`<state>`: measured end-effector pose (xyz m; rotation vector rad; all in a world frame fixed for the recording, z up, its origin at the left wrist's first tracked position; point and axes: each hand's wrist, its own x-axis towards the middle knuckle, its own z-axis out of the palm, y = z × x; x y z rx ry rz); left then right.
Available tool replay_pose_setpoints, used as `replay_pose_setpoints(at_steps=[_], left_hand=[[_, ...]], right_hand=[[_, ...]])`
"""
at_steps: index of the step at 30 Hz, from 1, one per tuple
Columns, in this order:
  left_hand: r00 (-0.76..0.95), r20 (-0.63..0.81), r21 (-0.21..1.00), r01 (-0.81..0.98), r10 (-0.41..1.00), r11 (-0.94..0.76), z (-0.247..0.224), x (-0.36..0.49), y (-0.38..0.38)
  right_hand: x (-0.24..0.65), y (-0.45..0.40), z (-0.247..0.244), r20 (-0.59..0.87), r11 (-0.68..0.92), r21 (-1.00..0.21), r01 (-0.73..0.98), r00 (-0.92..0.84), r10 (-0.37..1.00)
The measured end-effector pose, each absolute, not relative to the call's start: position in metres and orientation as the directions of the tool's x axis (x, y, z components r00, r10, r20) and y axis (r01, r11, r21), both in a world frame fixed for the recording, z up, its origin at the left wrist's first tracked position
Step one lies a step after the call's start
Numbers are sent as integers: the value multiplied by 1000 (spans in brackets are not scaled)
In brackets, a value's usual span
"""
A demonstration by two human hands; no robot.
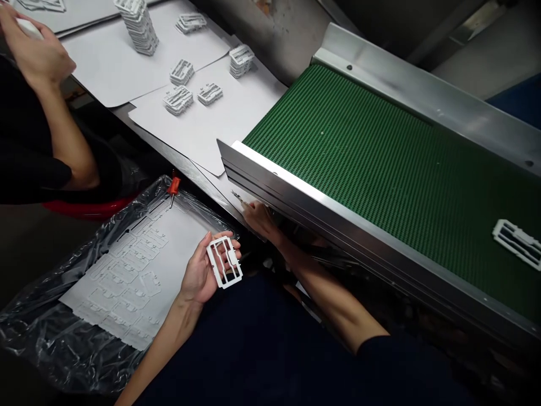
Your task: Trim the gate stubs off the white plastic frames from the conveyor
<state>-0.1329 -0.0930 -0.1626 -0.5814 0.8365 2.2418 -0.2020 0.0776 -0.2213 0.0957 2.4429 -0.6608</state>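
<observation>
A white plastic frame (225, 261) with several slots rests in my left hand (203, 270), fingers curled behind it and the thumb at its upper left edge. Lower than the conveyor's side rail, my right hand (260, 219) is at the edge of the paper-covered table (190, 135), its fingers closed round a small metal tool (237, 196), probably tweezers or pliers. Beside my left hand lies a grey sheet (173, 237) with frame-shaped outlines, inside a tray lined with clear plastic (54, 338).
A green conveyor belt (359, 158) carries one white frame (518, 242) at right. Stacks of white frames (141, 31) stand on the table. An orange-handled screwdriver (173, 186) lies at the tray's corner. Another person's hand (42, 56) holds something white at upper left.
</observation>
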Motion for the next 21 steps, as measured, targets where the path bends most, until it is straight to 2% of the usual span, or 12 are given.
replay_pose_setpoints(at_steps=[3, 6, 9, 11, 12, 15, 21], left_hand=[[-681, -590, 414, -717, 434, -561, -162, -131, -91], [-678, -586, 421, -722, 444, -549, -159, -130, -85], [-677, -558, 431, -731, 480, -530, -156, -127, -76], [-673, -536, 441, -738, 509, -511, -153, -125, -69], [-669, -527, 449, -742, 524, -497, -152, -124, -66], [-656, -516, 494, -754, 551, -434, -149, -125, -61], [-650, -503, 698, -694, 569, -176, -141, -138, -69]], right_hand=[[-158, 90, -206, -515, 696, -617, 366, -857, -5], [-110, 95, -184, -494, 523, -749, 407, -869, -31], [-75, 92, -163, -455, 223, -877, 426, -885, -99], [-62, 90, -154, -419, 1, -907, 421, -904, -87], [-57, 90, -151, -404, -59, -912, 407, -913, -56], [-50, 93, -145, -364, -33, -931, 363, -931, 37], [-40, 109, -138, -331, 25, -942, 333, -941, 73]])
